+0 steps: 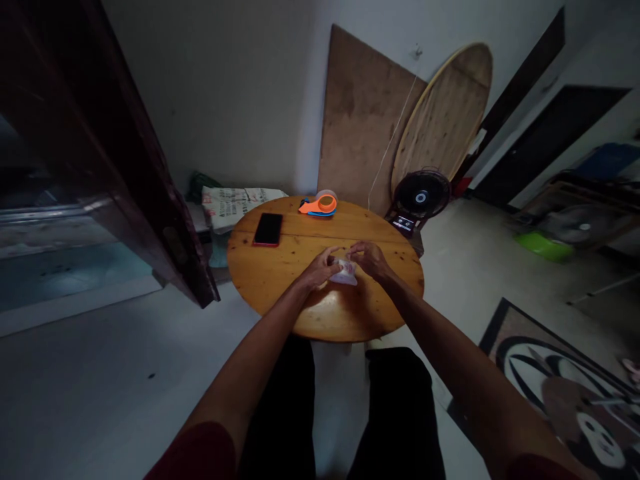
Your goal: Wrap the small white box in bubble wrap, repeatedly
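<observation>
Fingers of the left hand (321, 268) and right hand (369, 260) partly hide a small packet (345, 272), its print too small to read.

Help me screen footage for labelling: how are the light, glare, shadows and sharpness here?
Head view: dim overall, darkest around the door frame; head view: soft glare on the table's near part, shadow beside it, below the right hand; head view: wide-angle stretching towards the edges, print on the small item by the left hand too soft to read.
</observation>
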The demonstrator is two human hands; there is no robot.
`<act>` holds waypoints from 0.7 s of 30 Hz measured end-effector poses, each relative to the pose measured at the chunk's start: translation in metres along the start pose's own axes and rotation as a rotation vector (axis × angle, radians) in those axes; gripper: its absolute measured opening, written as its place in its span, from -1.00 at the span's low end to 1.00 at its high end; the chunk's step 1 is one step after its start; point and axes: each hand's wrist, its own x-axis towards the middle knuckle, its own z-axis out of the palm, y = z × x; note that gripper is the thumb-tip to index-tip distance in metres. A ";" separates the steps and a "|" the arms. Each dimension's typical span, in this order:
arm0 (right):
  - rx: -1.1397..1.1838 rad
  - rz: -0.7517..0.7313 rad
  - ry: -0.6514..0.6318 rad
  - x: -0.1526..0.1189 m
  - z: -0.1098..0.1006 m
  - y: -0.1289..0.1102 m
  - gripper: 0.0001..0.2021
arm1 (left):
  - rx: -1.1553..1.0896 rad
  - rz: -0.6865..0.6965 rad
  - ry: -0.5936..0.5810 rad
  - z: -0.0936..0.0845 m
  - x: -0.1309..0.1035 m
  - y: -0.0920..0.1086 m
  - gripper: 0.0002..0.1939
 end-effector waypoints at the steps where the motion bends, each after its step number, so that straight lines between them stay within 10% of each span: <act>1: -0.009 -0.004 -0.010 -0.003 0.000 -0.002 -0.93 | 0.001 0.007 -0.004 0.000 0.000 0.000 -0.27; 21: -0.760 -0.351 -0.115 -0.064 -0.001 -0.034 -0.77 | 0.060 0.034 0.103 -0.001 0.009 -0.015 -0.56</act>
